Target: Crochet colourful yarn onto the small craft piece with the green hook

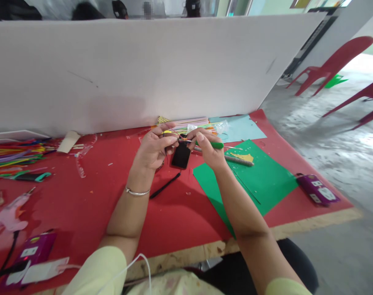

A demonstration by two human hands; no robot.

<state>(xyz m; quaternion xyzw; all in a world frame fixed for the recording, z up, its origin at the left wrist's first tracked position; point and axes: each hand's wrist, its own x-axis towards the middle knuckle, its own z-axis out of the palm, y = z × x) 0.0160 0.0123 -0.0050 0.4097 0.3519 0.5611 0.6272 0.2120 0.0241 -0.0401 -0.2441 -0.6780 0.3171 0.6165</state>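
- Right hand (208, 149): fingers closed around a green-handled tool (216, 145), thumb pressing along it from above.
- The tool lies almost level; its smooth, bright green handle sticks out to the right of that hand, and its slim metal shank points across to the left fingertips.
- Left hand (154, 147): thumb and index finger pinched together on a small piece of work (183, 139), just at the shank's tip.
- That piece sits in the narrow gap between the two hands, raised above the table; it looks dark with flecks of orange, tiny, its shape too blurred and covered to make out.
- A dark strand (166, 150) hangs below the left fingers.
- Below the gap between the hands, a black phone (180, 157) lies on the red table cover (186, 221).
- Nearer the body than the left hand, a black strap (164, 185) lies slantwise.
- Beyond the right hand's outer side, a greyish rod (242, 160) and a ragged yellow scrap (246, 157) rest on a green sheet (271, 180).
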